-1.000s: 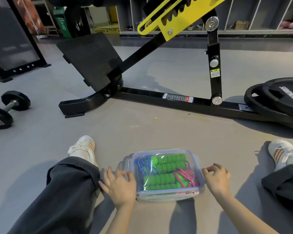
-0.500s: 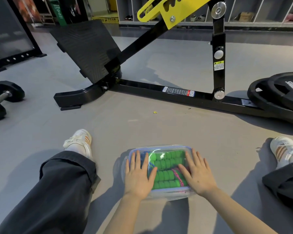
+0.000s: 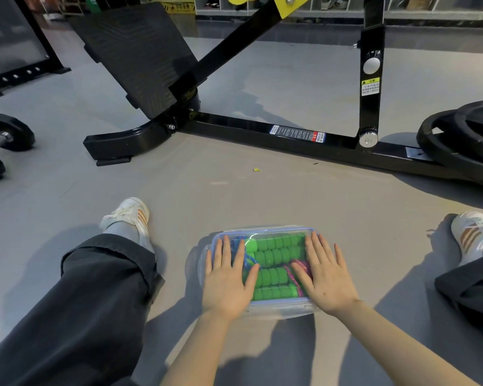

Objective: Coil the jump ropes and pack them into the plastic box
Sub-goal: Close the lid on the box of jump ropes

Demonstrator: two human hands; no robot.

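— How much of the work may be judged done?

— Nearly all of it. The jump ropes point(image 3: 273, 254) are seen coiled inside the plastic box point(image 3: 282, 309), their green handles point(image 3: 271, 275) stacked in rows between the two hands. A blue cord is glimpsed just beside the left fingers, a pink one under the right thumb. No rope is seen lying loose on the floor point(image 3: 234, 196).

— And how are the hands held?

— The left hand point(image 3: 226, 277) is laid flat on the left part of the clear lid point(image 3: 262, 232), fingers straight and slightly spread. The right hand point(image 3: 325, 277) is laid the same way on the right part. Nothing is gripped or pinched; the lid appears to be pressed down by both palms.

— What is left, then?

— Probably only the closing. The lid is set on the box, directly under the palms, but whether it has been seated all round cannot be told. The side clips are not clearly shown, so it is judged that they are yet to be snapped.
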